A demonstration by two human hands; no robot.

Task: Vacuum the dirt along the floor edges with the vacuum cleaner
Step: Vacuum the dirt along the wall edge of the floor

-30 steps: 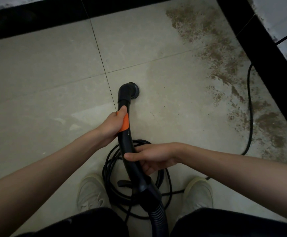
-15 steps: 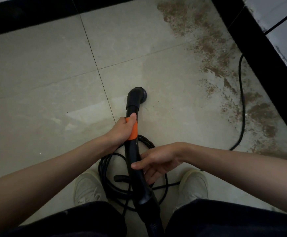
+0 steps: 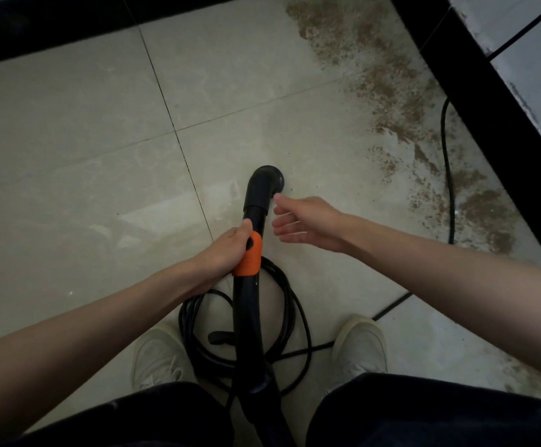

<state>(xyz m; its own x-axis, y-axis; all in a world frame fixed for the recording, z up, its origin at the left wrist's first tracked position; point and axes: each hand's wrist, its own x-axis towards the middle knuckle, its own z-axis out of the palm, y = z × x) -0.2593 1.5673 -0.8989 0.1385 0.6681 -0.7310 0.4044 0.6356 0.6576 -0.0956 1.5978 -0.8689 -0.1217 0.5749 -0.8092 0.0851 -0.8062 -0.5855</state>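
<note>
Right hand [image 3: 308, 222] left the wand [image 3: 251, 285], now beside nozzle [image 3: 267, 182]

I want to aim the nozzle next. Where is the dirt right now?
In the head view the dirt lies in a brown band on the right, along the black floor edge, beyond the nozzle and beside the black cable.

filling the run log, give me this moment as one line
left hand grips vacuum wand at orange band | right hand open beside nozzle | dirt unvacuumed along right edge
</note>
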